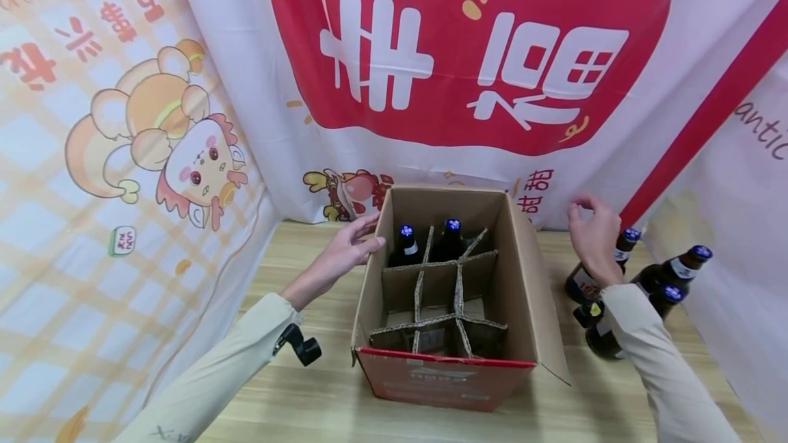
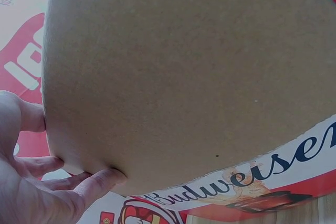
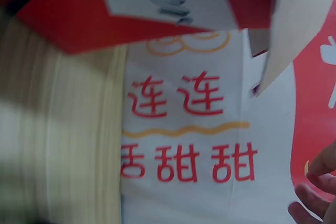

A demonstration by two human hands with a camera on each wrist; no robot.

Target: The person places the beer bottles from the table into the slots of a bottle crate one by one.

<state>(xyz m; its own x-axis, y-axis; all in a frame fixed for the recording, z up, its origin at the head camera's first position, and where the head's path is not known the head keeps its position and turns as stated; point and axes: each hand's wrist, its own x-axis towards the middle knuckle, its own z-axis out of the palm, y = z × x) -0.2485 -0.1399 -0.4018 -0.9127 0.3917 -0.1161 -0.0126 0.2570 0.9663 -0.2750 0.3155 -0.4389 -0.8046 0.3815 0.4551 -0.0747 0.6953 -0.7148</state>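
A cardboard beer carton stands with its top spread. Its cardboard divider forms several compartments. In the rear row, one dark bottle with a blue cap sits at the left and another bottle in the middle. My left hand touches the carton's left side near the back corner, fingertips against the brown flap. Off to the carton's right, my right hand hovers with loosely bent fingers and holds nothing. Beside it stand a bottle, a second bottle and a third.
The carton's right flap hangs outward towards the bottles. Behind the carton hangs a printed cloth, and another cloth lines the left. Everything stands on a light wooden table. Each wrist carries a small black camera.
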